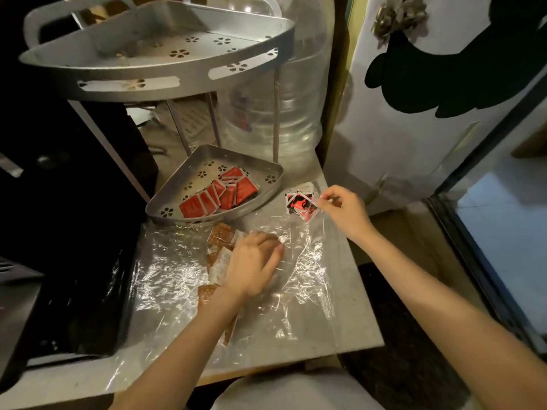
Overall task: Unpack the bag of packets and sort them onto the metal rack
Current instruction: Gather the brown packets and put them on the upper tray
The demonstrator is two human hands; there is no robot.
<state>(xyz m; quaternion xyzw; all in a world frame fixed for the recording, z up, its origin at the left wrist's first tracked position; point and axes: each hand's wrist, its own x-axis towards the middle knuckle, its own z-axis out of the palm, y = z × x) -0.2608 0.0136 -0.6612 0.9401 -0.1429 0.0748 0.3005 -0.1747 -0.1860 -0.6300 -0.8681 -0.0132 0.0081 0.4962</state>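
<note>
A clear plastic bag (177,270) lies spread flat on the counter. Several brown packets (220,233) lie on it, and my left hand (254,261) rests over them with fingers curled; what it holds is hidden. My right hand (340,207) pinches the bag's far edge beside a small pile of red-and-black packets (299,202). The metal rack's lower tray (266,170) holds several red packets (219,193). Its upper tray (165,51) is bare.
A large clear water jug (284,113) stands behind the rack. A black appliance (59,187) fills the left side. A white fridge door (414,113) stands at the right, past the counter's edge (364,291).
</note>
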